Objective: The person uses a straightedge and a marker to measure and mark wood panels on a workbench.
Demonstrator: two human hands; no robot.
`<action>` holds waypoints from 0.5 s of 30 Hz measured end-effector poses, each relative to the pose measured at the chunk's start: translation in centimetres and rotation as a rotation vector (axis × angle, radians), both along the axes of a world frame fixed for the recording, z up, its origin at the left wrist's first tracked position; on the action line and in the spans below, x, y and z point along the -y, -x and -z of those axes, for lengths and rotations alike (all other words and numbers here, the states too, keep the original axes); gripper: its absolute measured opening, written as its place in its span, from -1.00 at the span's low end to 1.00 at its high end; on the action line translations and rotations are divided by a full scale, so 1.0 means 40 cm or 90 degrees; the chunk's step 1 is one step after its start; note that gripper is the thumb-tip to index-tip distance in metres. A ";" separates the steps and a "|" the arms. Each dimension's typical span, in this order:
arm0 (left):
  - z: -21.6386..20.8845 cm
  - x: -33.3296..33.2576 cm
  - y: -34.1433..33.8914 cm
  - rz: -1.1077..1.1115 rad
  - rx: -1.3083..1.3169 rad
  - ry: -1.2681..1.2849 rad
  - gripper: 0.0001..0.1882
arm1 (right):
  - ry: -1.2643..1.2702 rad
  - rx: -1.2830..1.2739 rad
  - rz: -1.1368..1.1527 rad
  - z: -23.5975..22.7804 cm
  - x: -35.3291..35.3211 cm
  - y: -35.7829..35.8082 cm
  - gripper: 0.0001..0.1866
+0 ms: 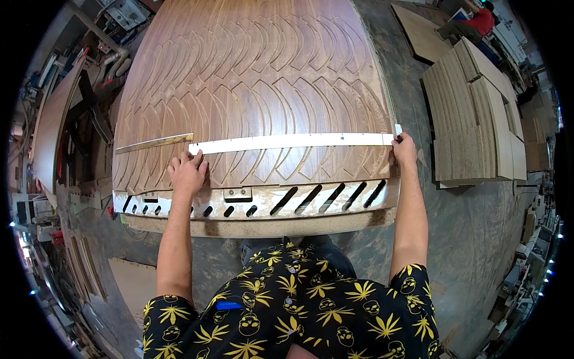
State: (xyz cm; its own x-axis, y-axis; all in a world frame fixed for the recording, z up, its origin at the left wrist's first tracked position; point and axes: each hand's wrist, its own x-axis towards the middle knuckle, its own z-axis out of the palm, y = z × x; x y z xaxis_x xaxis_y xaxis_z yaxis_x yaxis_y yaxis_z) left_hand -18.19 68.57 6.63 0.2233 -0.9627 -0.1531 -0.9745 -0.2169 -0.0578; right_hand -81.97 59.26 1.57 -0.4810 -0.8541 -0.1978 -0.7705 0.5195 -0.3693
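A long white strip (pixel 287 141) with small dark marks lies across a wood-grain board (pixel 221 42) scored with rows of curved, blade-shaped cuts. My left hand (pixel 189 173) is at the strip's left end, thumb and a finger on its lower edge, the other fingers bent over the board. At the other end, the closed fingers of my right hand (pixel 405 149) grip the strip near the board's right edge; a small pale piece (pixel 399 128) shows just above them. Past my left fingertips lies a thin brownish-yellow strip (pixel 155 143), slightly slanted.
A white slotted panel (pixel 257 205) runs along the near edge, with a small metal fitting (pixel 238 194) on it. Stacked boards (pixel 466 119) stand on the right, and a leaning panel (pixel 57 125) on the left. A person in red (pixel 480 23) is at the far right.
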 end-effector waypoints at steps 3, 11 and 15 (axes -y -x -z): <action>-0.005 0.001 0.003 0.002 0.002 -0.005 -0.52 | -0.001 -0.006 0.003 -0.007 -0.002 -0.007 -0.72; 0.005 0.002 -0.005 0.011 -0.001 0.017 -0.51 | 0.003 -0.006 -0.001 -0.009 -0.002 -0.005 -0.72; 0.004 0.004 -0.004 0.014 0.003 0.015 -0.51 | 0.006 -0.002 0.004 -0.008 -0.002 -0.008 -0.73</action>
